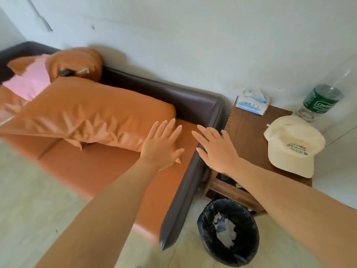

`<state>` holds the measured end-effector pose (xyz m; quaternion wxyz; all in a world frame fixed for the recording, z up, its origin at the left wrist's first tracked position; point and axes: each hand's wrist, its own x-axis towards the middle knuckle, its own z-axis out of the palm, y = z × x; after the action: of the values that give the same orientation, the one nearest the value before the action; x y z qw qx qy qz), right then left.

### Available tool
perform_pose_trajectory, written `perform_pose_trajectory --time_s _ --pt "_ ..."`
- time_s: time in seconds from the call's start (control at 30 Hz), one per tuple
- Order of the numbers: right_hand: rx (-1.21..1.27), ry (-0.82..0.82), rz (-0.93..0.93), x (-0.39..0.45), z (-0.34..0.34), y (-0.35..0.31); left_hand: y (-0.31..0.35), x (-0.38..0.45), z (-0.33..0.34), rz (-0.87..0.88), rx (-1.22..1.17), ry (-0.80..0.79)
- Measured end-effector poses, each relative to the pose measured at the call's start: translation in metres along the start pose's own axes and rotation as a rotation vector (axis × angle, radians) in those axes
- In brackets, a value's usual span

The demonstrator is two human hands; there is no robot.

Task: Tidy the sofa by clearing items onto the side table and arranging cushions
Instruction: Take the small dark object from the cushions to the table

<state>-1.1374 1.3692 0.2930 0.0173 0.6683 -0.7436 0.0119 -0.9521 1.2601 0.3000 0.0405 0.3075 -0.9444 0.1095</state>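
Both hands, left hand [161, 147] & right hand [216, 147], reaching w/ fingers spread, holding nothing; cushion [87, 115] arranging probably next, needs two-hand grip.

Black-lined waste bin [229, 232] holding crumpled paper [225, 230], on pale floor [29, 206] below white wall [173, 26].

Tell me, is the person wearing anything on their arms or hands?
Nothing shows. The left hand and right hand are bare, with no gloves, rings, watch or bracelet visible. Both forearms are uncovered up to the picture's edge, with no sleeves in view.
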Motion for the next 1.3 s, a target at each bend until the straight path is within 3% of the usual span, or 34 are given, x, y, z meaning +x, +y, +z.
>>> perform_pose_trajectory --time_s 0.7,1.3 --pt "0.064 0.019 -0.212 0.199 -0.022 -0.322 -0.333 -0.136 0.017 -0.245 0.063 -0.015" --pt "0.096 0.096 -0.366 0.407 -0.033 -0.422 -0.523 -0.097 0.027 -0.415 0.1 -0.047"
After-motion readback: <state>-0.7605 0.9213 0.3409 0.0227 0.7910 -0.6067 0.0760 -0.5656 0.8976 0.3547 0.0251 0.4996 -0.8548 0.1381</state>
